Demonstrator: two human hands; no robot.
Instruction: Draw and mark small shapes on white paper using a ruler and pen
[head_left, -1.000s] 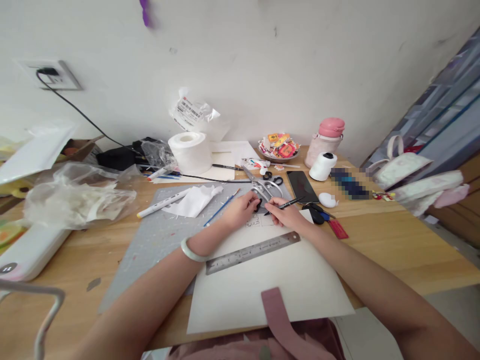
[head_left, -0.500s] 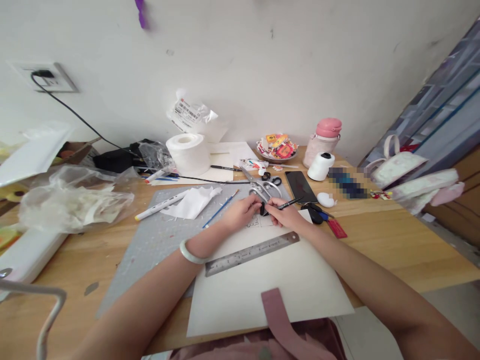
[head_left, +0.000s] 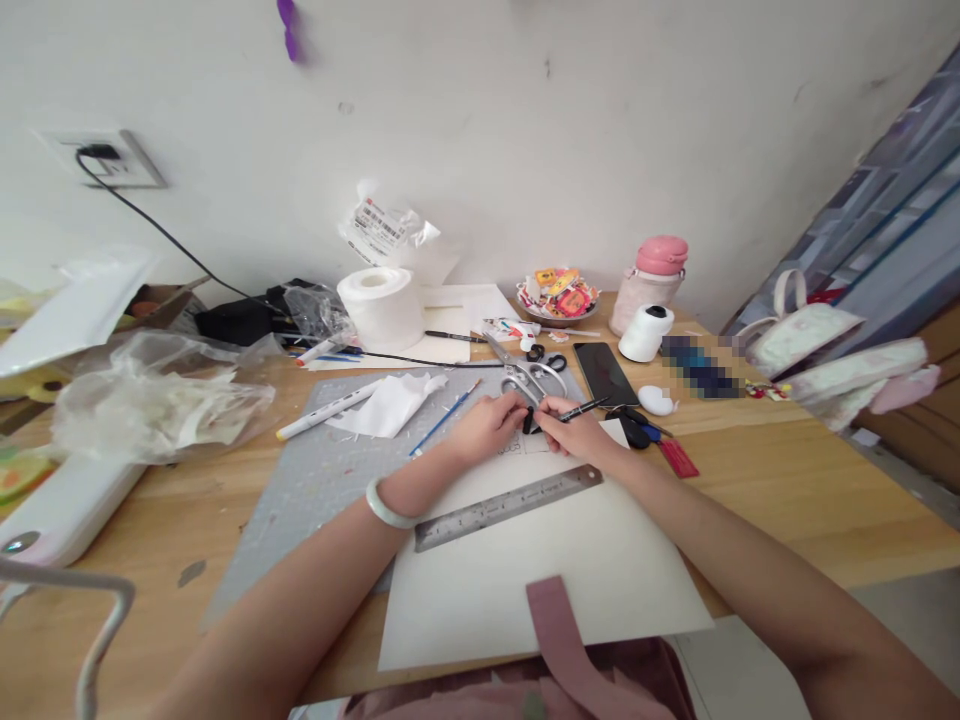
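My left hand is closed, its fingertips pinching a small black object whose kind I cannot make out. Close beside it, my right hand is closed round a black pen, its fingertips also at the black object. Both hands are over the top of a large white sheet with small drawn marks, partly hidden by the hands. A steel ruler lies slantwise across the sheet below them. Metal scissors lie just beyond the fingers.
A grey cutting mat bears a marker, crumpled tissue and a blue brush. Behind stand a white roll and a bowl. A phone, keys and a pink bottle are at the right.
The whole view has shifted slightly, with things appearing a little further right. Both hands remain together at the black object, with only slight finger movement.
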